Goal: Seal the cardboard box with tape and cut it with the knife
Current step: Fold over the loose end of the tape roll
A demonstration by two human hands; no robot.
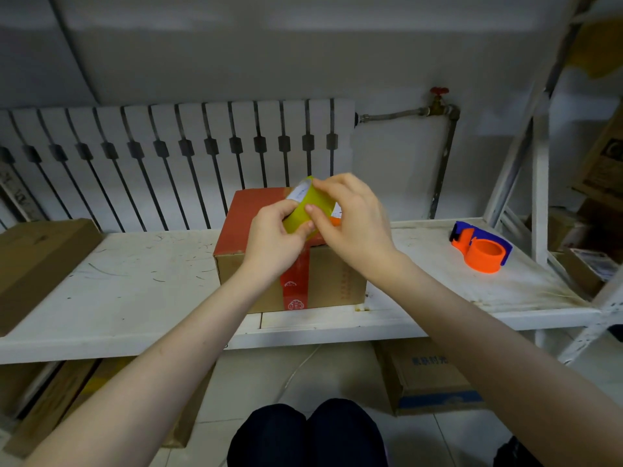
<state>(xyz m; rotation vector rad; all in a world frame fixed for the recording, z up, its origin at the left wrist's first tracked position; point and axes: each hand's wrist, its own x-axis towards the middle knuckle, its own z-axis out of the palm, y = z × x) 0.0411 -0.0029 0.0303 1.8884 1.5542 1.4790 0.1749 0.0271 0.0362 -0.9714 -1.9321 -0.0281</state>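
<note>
A small cardboard box (332,281) with a red top and a red tape strip down its front stands on the white shelf. Just above its top I hold a yellow tape roll (305,205). My left hand (274,235) grips the roll from below and the left. My right hand (354,217) holds it from the right, with fingertips pressed on its outer face. A bit of something orange (335,221) shows behind the roll; what it is I cannot tell. No knife is visible.
An orange and blue tape dispenser (480,247) lies on the white shelf (141,288) at the right. A long flat carton (37,264) rests at the left. A radiator (175,156) stands behind. White rack posts (539,183) rise at right. Cartons lie on the floor below.
</note>
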